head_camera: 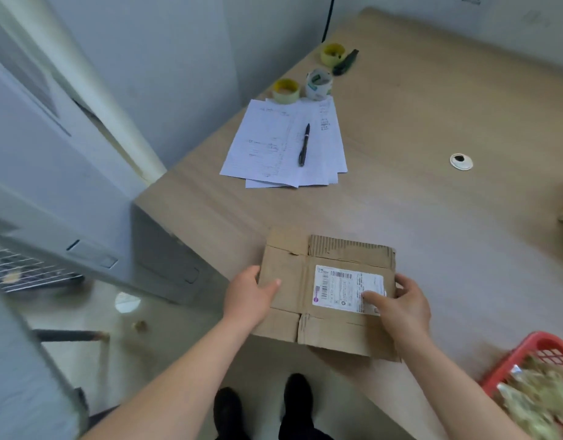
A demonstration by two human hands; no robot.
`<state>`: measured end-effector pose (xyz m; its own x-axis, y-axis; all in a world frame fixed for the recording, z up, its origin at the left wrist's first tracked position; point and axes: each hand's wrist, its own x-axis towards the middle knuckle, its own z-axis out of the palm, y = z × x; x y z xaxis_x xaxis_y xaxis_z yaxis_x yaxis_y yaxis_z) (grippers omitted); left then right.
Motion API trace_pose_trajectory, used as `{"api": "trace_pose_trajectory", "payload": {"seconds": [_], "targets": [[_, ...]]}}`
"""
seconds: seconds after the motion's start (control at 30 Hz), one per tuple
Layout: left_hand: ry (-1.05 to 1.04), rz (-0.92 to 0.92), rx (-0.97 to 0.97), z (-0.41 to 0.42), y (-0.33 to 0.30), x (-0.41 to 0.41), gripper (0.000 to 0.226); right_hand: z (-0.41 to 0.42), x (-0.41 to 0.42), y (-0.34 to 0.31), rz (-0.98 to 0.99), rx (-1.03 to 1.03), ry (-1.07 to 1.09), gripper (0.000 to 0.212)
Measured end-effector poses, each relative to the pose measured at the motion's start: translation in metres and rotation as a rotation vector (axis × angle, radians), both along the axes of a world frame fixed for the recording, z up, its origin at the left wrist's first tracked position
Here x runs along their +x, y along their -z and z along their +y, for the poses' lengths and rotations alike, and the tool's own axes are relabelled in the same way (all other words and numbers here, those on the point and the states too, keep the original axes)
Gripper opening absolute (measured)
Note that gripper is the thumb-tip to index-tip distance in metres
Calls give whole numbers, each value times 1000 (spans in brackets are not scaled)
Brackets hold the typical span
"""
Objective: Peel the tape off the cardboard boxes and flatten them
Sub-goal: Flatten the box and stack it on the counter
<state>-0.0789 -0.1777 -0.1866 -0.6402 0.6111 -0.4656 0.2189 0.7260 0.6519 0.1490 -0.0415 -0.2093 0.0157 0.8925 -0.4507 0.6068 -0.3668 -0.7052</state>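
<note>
Head view: flattened cardboard box (324,296) at 6 o'clock, overhanging near edge of table (432,201). Left hand (251,293) grips box's 9 o'clock edge, thumb on top, likely to steady it. Right hand (397,306) grips 3 o'clock edge, thumb pressing white shipping label (346,289). Papers (286,144) with pen (304,144) at 12 o'clock; tape rolls (318,84) beyond. Red basket (527,369) at 4 o'clock.
</note>
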Motion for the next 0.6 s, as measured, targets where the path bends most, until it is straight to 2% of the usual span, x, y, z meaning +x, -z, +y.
{"api": "trace_pose_trajectory", "payload": {"seconds": [0.03,0.2,0.47,0.6], "targets": [[-21,10,36,-12,-4,-5,9,-5,-7,-2,30,-4,-49,61],[-221,51,145,-78,-23,-35,6,-42,-59,-11,93,51,-326,50],[-507,197,207,-231,-47,-93,18,-151,-163,-44,146,206,-643,38],[-648,278,229,-316,-57,-116,25,-218,-214,-58,179,239,-739,17]]}}
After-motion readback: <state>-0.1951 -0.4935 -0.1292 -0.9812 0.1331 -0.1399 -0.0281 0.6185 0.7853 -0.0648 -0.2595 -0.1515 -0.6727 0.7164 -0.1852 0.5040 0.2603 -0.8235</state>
